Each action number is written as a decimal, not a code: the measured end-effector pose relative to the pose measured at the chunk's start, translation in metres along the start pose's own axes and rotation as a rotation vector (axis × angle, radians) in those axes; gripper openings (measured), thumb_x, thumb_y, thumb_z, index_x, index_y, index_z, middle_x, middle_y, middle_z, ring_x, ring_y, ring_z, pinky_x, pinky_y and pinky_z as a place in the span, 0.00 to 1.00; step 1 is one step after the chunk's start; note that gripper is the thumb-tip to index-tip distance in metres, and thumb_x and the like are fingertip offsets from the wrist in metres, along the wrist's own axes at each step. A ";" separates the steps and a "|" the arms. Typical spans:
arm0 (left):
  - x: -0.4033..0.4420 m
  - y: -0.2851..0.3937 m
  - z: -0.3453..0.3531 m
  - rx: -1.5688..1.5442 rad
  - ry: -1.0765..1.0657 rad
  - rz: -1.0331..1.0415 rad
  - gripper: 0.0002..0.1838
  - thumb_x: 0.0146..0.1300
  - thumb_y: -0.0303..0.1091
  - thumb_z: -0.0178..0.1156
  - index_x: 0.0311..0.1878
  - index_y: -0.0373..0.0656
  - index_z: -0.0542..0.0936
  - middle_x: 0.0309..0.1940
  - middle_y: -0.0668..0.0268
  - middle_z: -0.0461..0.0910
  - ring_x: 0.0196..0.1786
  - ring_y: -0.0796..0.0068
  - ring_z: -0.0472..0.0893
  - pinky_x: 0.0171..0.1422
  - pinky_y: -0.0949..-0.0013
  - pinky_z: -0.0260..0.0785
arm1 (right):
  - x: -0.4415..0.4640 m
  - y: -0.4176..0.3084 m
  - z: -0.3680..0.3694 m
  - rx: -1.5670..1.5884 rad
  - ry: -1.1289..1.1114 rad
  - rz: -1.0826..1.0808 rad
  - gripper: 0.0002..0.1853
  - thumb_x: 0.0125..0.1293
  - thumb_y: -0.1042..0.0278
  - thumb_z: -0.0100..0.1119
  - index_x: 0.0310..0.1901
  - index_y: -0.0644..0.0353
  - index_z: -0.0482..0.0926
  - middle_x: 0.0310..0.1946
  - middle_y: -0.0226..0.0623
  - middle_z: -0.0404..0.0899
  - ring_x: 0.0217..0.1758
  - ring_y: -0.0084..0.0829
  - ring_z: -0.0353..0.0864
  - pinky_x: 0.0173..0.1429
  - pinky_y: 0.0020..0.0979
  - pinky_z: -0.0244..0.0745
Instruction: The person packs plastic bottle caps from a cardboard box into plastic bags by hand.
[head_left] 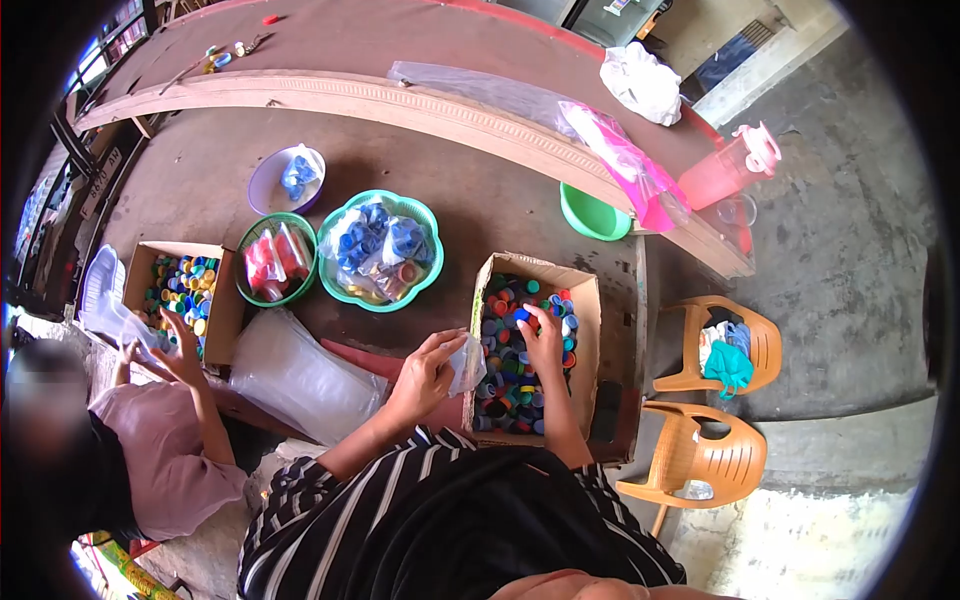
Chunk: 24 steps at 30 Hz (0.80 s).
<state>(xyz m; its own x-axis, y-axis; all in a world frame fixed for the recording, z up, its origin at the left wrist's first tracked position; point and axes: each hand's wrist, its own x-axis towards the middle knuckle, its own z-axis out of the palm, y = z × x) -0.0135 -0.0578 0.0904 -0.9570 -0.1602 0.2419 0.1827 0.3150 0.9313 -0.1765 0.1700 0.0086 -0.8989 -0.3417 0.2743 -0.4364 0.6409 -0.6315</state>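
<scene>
My left hand (pixel 424 380) is closed on a small clear plastic bag (pixel 468 366), which hangs by the left wall of a cardboard box (pixel 587 300). Inside that box lie many bottle caps (pixel 512 385) in blue, red, green, white and black. Over the caps, my right hand (pixel 545 345) pinches a blue bottle cap (pixel 521 314) between thumb and fingers. To the left of my left hand, a stack of flat clear plastic bags (pixel 290 375) rests at the table's near edge.
A turquoise basket (pixel 437 262) holds bagged blue caps; a green basket (pixel 313 262) holds bagged red ones. Behind stand a purple bowl (pixel 258 180) and a green bowl (pixel 592 218). At left, a co-worker's hands (pixel 178 350) handle clear plastic beside another cap box (pixel 228 300). Orange chairs (pixel 690 455) stand right.
</scene>
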 end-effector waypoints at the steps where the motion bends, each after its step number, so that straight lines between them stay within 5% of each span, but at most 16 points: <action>1: 0.004 0.001 0.002 -0.021 0.001 -0.015 0.25 0.57 0.15 0.49 0.59 0.33 0.79 0.59 0.49 0.78 0.53 0.47 0.82 0.56 0.60 0.75 | -0.005 -0.026 -0.014 0.027 0.031 0.031 0.20 0.64 0.67 0.68 0.57 0.58 0.79 0.53 0.42 0.81 0.56 0.41 0.79 0.63 0.39 0.71; 4: 0.018 0.001 0.007 -0.032 -0.044 -0.057 0.25 0.58 0.15 0.49 0.59 0.32 0.79 0.59 0.48 0.78 0.53 0.47 0.82 0.56 0.60 0.75 | -0.025 -0.080 -0.028 0.389 0.193 0.029 0.18 0.66 0.71 0.65 0.57 0.59 0.78 0.53 0.41 0.80 0.56 0.38 0.77 0.62 0.37 0.70; 7: 0.029 -0.005 0.011 -0.038 -0.035 -0.021 0.24 0.58 0.15 0.49 0.59 0.32 0.79 0.59 0.47 0.78 0.52 0.48 0.83 0.55 0.60 0.75 | -0.020 -0.125 -0.051 0.199 -0.145 -0.277 0.16 0.66 0.72 0.64 0.55 0.59 0.80 0.56 0.39 0.80 0.62 0.38 0.75 0.67 0.36 0.68; 10: 0.032 -0.017 0.010 -0.030 -0.045 0.017 0.26 0.60 0.14 0.48 0.63 0.34 0.78 0.63 0.50 0.76 0.42 0.67 0.83 0.42 0.70 0.73 | -0.003 -0.103 -0.028 0.394 -0.090 -0.159 0.15 0.67 0.73 0.63 0.55 0.60 0.79 0.57 0.40 0.79 0.62 0.39 0.75 0.65 0.36 0.70; 12: 0.030 -0.022 0.009 -0.010 -0.033 0.054 0.26 0.60 0.14 0.48 0.62 0.35 0.78 0.63 0.50 0.76 0.41 0.67 0.83 0.41 0.70 0.73 | 0.016 -0.050 0.004 0.410 -0.014 0.075 0.13 0.69 0.73 0.61 0.54 0.62 0.80 0.51 0.41 0.79 0.51 0.34 0.82 0.51 0.32 0.78; 13: 0.030 -0.024 0.007 0.004 -0.024 0.073 0.26 0.60 0.14 0.48 0.62 0.35 0.78 0.63 0.50 0.76 0.41 0.68 0.83 0.41 0.69 0.73 | 0.028 -0.019 0.020 0.248 -0.003 0.084 0.11 0.69 0.73 0.60 0.52 0.61 0.80 0.47 0.41 0.80 0.46 0.33 0.83 0.46 0.32 0.79; 17: 0.025 -0.016 -0.004 -0.036 -0.036 -0.052 0.26 0.59 0.13 0.48 0.62 0.36 0.78 0.63 0.52 0.77 0.41 0.67 0.83 0.40 0.71 0.72 | 0.063 0.066 0.075 -0.159 0.073 0.074 0.10 0.67 0.69 0.62 0.47 0.61 0.81 0.45 0.47 0.79 0.48 0.51 0.80 0.53 0.47 0.76; 21: 0.023 -0.018 -0.010 -0.016 -0.005 -0.046 0.26 0.59 0.13 0.48 0.62 0.35 0.79 0.63 0.52 0.77 0.41 0.68 0.83 0.39 0.71 0.72 | 0.081 0.061 0.089 -0.456 -0.093 0.339 0.15 0.67 0.62 0.63 0.49 0.62 0.80 0.51 0.51 0.80 0.54 0.54 0.79 0.58 0.50 0.74; 24: 0.020 -0.021 -0.010 -0.022 0.017 -0.050 0.26 0.59 0.13 0.48 0.61 0.35 0.79 0.63 0.52 0.77 0.41 0.67 0.83 0.40 0.71 0.72 | 0.081 0.068 0.086 -0.456 -0.093 0.334 0.16 0.64 0.61 0.66 0.48 0.63 0.80 0.50 0.50 0.81 0.54 0.54 0.80 0.58 0.50 0.75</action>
<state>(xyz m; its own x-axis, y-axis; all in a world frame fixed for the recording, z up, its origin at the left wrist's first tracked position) -0.0341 -0.0772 0.0780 -0.9612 -0.1906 0.1996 0.1402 0.2858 0.9480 -0.2753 0.1270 -0.0752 -0.9927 -0.1156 0.0351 -0.1208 0.9491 -0.2910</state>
